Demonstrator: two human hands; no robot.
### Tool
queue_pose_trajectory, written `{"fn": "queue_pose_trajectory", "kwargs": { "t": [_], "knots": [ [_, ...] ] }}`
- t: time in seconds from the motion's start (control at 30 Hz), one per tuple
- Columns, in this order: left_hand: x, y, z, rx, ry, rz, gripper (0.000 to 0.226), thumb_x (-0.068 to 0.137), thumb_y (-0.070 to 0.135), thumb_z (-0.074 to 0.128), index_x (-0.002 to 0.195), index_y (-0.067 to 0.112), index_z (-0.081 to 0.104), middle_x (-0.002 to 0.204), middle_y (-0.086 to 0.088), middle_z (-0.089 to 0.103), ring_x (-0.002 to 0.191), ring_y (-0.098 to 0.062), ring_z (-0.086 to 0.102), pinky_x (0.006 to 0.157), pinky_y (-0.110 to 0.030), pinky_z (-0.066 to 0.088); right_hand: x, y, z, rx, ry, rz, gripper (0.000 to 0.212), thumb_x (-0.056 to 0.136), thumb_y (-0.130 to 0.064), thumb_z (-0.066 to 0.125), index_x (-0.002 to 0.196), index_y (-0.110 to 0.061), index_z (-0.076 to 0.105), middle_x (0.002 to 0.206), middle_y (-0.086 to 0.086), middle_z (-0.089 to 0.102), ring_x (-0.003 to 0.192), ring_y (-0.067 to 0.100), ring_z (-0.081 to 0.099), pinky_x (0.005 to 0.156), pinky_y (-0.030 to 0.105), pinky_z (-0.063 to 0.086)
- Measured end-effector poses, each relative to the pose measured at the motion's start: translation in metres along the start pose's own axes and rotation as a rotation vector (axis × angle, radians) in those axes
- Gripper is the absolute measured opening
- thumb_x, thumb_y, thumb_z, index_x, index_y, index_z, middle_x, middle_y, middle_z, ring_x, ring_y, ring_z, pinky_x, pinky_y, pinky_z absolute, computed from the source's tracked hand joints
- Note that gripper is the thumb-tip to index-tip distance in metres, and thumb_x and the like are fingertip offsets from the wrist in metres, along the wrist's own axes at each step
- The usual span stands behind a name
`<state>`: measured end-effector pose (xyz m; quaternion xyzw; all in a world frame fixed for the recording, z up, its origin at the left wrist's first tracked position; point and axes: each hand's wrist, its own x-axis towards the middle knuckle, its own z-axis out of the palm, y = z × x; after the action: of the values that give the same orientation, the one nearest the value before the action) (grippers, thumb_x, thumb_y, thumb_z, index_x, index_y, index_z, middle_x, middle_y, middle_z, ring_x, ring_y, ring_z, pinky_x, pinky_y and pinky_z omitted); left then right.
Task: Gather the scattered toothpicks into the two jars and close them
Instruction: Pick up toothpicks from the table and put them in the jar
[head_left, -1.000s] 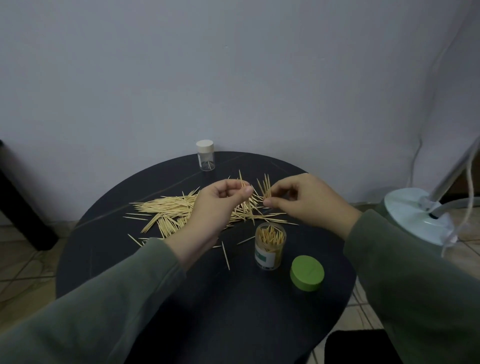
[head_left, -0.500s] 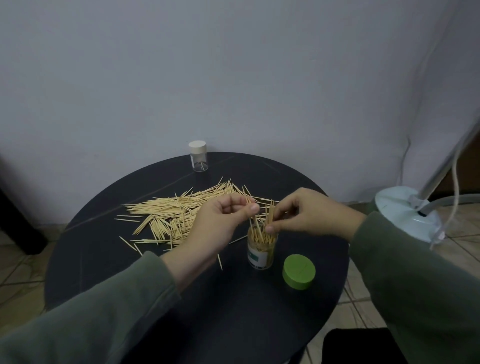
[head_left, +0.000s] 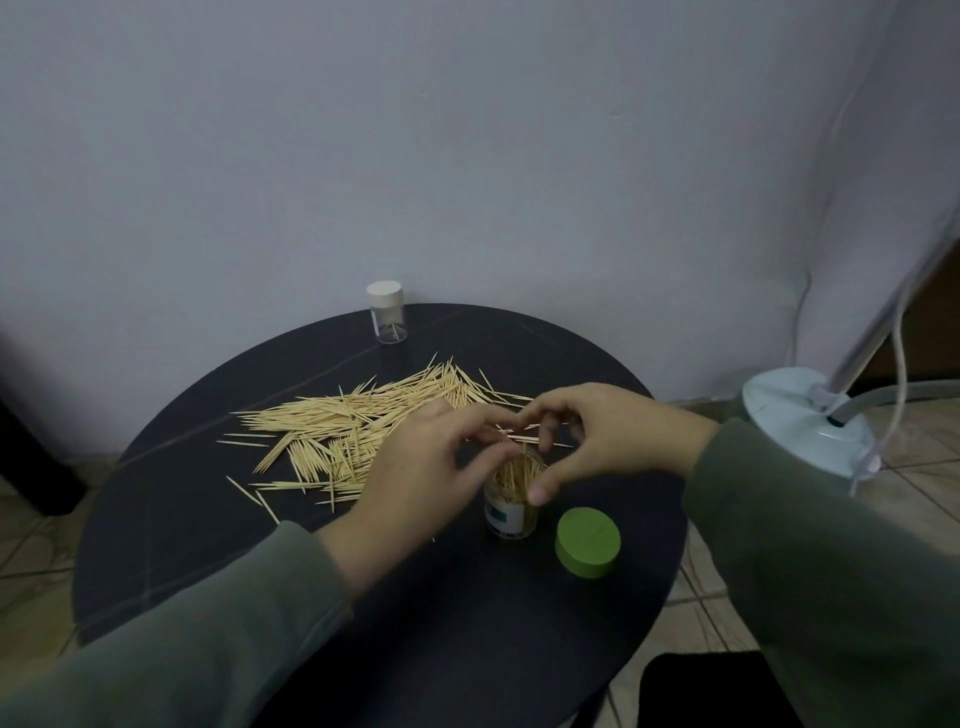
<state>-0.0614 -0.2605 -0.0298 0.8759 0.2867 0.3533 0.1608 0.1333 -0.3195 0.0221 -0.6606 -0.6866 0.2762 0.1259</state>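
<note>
Both hands meet over the open toothpick jar (head_left: 511, 499): the left hand (head_left: 415, 483) and right hand (head_left: 597, 441) each show a narrow pinching grip, contents unclear. Its green lid (head_left: 588, 541) lies just right; loose toothpicks (head_left: 358, 426) spread left; a white-capped jar (head_left: 387, 312) stands behind on the table (head_left: 467, 623).

No text can be read. The open jar (head_left: 511, 512) at the table's four o'clock bears a white label with a green patch, its print too blurred.

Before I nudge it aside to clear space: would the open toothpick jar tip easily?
Probably. The open jar is narrow and tall, with toothpicks standing above its rim, so it looks top-heavy. Its clear wall seems smooth, maybe slippery. Both hands crowd its mouth.
</note>
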Motion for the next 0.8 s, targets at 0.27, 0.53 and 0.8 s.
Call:
{"fn": "queue_pose_trajectory", "kwargs": {
  "t": [0.27,0.53,0.8],
  "knots": [
    [0.002,-0.006,-0.001,0.147,-0.087,0.161,0.04,0.092,0.051,0.041,0.112,0.032,0.071,0.119,0.02,0.06,0.107,-0.01,0.038,0.085,-0.023,0.036,0.007,0.001,0.009,-0.08,-0.067,-0.02,0.063,0.071,-0.052,0.076,0.127,-0.032,0.057,0.106,-0.011,0.06,0.082,-0.001,0.049,0.066,0.017,0.034],
    [-0.004,-0.004,-0.01,0.257,-0.352,0.237,0.056,0.096,0.059,0.016,0.133,0.039,0.054,0.143,0.017,0.044,0.122,-0.013,0.03,0.096,-0.029,0.033,0.011,0.003,0.009,-0.064,-0.063,-0.034,0.049,0.068,-0.052,0.079,0.113,-0.037,0.065,0.097,-0.015,0.061,0.083,0.0,0.052,0.067,0.018,0.035],
    [0.009,-0.012,-0.021,0.187,-0.267,0.216,0.041,0.096,0.046,0.036,0.119,0.031,0.066,0.122,0.017,0.056,0.113,-0.004,0.036,0.091,-0.015,0.029,0.013,0.004,0.008,-0.113,-0.121,0.079,0.063,0.066,-0.045,0.084,0.122,-0.034,0.058,0.106,-0.014,0.063,0.099,0.004,0.054,0.083,0.025,0.045]
  ]
}}
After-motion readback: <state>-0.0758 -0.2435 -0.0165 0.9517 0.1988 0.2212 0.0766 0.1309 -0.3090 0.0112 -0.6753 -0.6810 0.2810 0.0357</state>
